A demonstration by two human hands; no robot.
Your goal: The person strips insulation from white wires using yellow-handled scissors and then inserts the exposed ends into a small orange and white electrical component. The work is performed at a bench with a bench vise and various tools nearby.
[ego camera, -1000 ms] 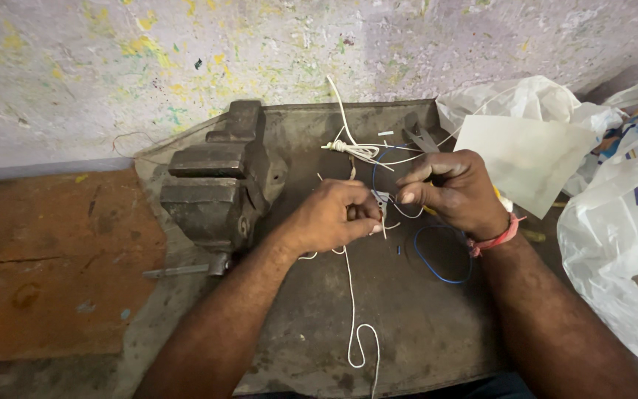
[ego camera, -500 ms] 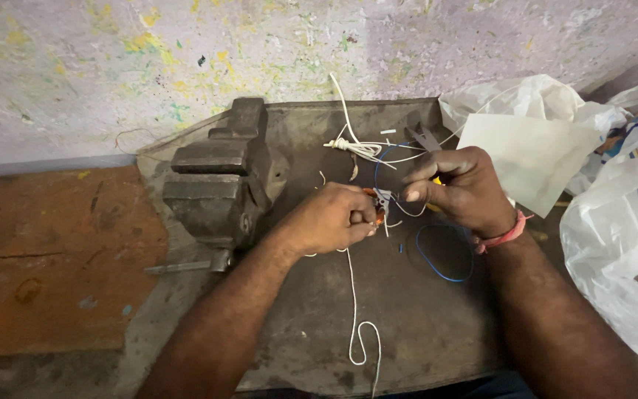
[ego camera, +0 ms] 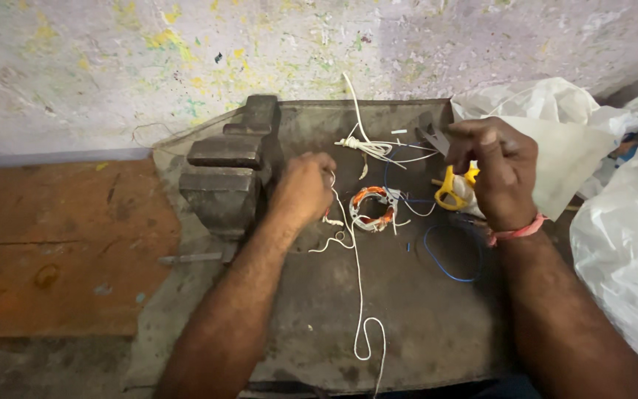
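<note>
A small orange and white wound coil (ego camera: 373, 209) lies on the dark metal plate (ego camera: 407, 325). My left hand (ego camera: 304, 188) is a fist just left of the coil, gripping a white cord (ego camera: 358, 295) that trails down the plate toward me. My right hand (ego camera: 496, 170) is raised to the right of the coil with its fingertips pinched; a thin wire (ego camera: 415, 155) seems to run from them toward a bundle of white cords (ego camera: 367, 148). A yellow-handled tool (ego camera: 452, 191) lies under that hand. A blue wire loop (ego camera: 448, 255) rests beside my right wrist.
A heavy bench vise (ego camera: 223, 174) stands at the plate's left edge. A worn wooden surface (ego camera: 60, 244) extends to the left. A white sheet (ego camera: 563, 162) and crumpled plastic bags (ego camera: 622, 222) crowd the right side. A paint-flecked wall (ego camera: 186, 52) rises behind.
Both hands were together on the coil; now they have drawn apart, the left one to the left and the right one up and right. The coil lies on the plate between them.
</note>
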